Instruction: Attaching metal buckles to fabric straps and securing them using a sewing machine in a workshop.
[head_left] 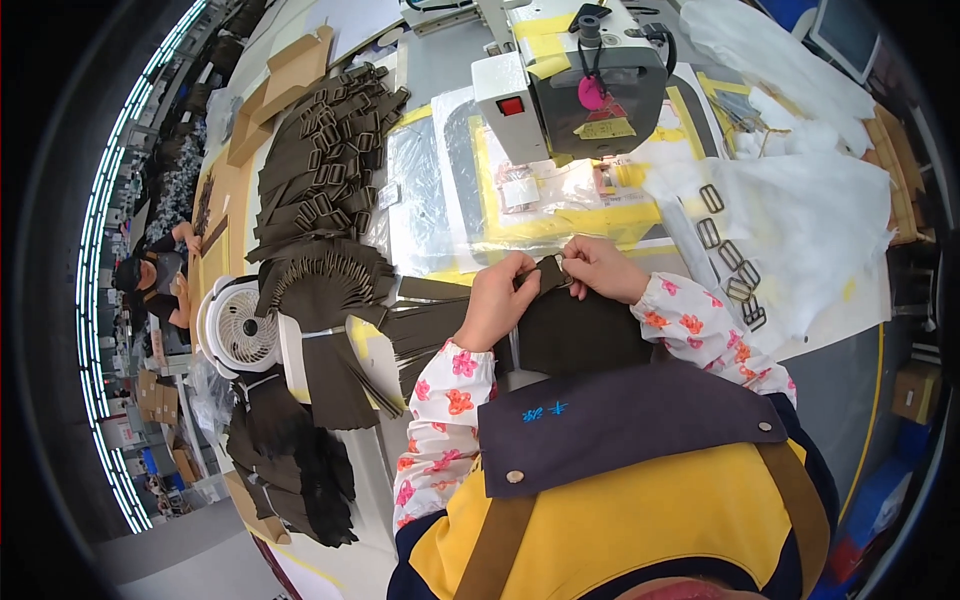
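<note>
My left hand (pixel 497 300) pinches a short dark olive webbing strap (pixel 547 274) in front of my body. Against the strap's end, my right hand (pixel 606 272) has its fingers closed on a small buckle, mostly covered by the fingertips. Both hands are close together, a little above the near edge of the sewing machine's work area. To the right of my right hand lie several loose dark rectangular slide buckles (pixel 707 233) in a rough line. Cut webbing straps (pixel 425 330) fan out left of my left hand.
A sewing machine (pixel 600 100) stands beyond my hands. At the left are heaped straps with buckles (pixel 325 150), a bundle of cut straps (pixel 330 280) and a white fan (pixel 243 325). Clear plastic sheeting (pixel 800 230) covers the right side. Another person (pixel 165 275) sits far left.
</note>
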